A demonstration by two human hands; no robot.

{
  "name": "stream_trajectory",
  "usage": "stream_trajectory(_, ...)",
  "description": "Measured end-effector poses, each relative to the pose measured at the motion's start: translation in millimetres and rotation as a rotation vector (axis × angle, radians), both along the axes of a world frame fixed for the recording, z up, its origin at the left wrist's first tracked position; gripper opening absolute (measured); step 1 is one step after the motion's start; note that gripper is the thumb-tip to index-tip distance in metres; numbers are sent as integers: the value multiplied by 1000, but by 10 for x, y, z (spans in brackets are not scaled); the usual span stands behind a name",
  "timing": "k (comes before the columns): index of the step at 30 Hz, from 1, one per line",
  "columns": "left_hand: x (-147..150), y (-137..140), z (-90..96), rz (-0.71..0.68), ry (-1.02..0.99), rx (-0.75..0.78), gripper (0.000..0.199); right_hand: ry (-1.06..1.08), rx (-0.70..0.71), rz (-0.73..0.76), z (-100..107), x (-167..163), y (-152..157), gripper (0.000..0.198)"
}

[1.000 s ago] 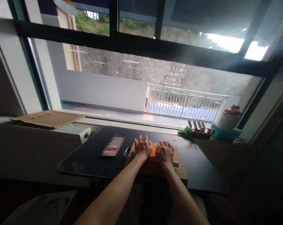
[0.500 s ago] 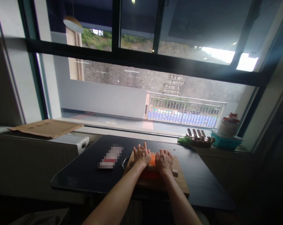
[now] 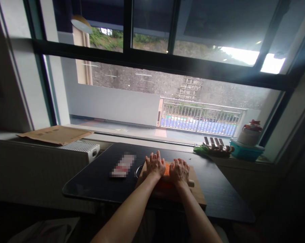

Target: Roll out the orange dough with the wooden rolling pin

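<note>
My left hand point(image 3: 155, 165) rests palm-down on a wooden rolling pin point(image 3: 191, 183), its fingers stretched forward. Beside it, my right hand point(image 3: 179, 172) lies on the same pin, with fingers extended and slightly apart. Between and below the hands shows a flat orange sheet point(image 3: 167, 169) of soft-looking material; whether it is dough or clay I cannot tell. All of this sits on a wooden board point(image 3: 199, 192) on a dark table point(image 3: 91, 180). My hands and forearms hide most of the pin.
Left of the board lie a blurred-out flat object point(image 3: 123, 165) and a metal ring point(image 3: 138, 172), partly hidden. A brown paper envelope point(image 3: 56, 134) tops the radiator point(image 3: 93, 152). On the windowsill stand a teal box point(image 3: 247, 150), a jar point(image 3: 250, 135) and a green item point(image 3: 201, 149).
The view has shifted slightly, so the whole scene sits a little higher and further right. My hands stay on the rolling pin, in nearly the same place on the board.
</note>
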State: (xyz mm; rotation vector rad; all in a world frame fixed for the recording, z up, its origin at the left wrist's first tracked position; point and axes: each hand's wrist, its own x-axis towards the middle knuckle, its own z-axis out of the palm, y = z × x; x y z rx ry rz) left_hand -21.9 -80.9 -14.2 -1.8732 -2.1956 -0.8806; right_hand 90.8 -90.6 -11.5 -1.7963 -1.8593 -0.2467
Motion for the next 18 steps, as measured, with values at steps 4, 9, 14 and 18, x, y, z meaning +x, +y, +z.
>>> stream_trajectory(4, -22, 229, 1, 5, 11, 14, 53, -9, 22, -2, 20, -8, 234, 29)
stream_trajectory(9, -42, 391, -11, -5, 12, 8, 54, -12, 29, -4, 15, -19, 406, 28)
stream_trajectory(14, -26, 266, 14, -13, -3, -31, 55, 2, 8, -27, -4, -18, 293, 28)
stream_trajectory(18, -3, 52, 23, -5, 7, -24, 54, 10, 2, -35, -26, -12, 72, 28)
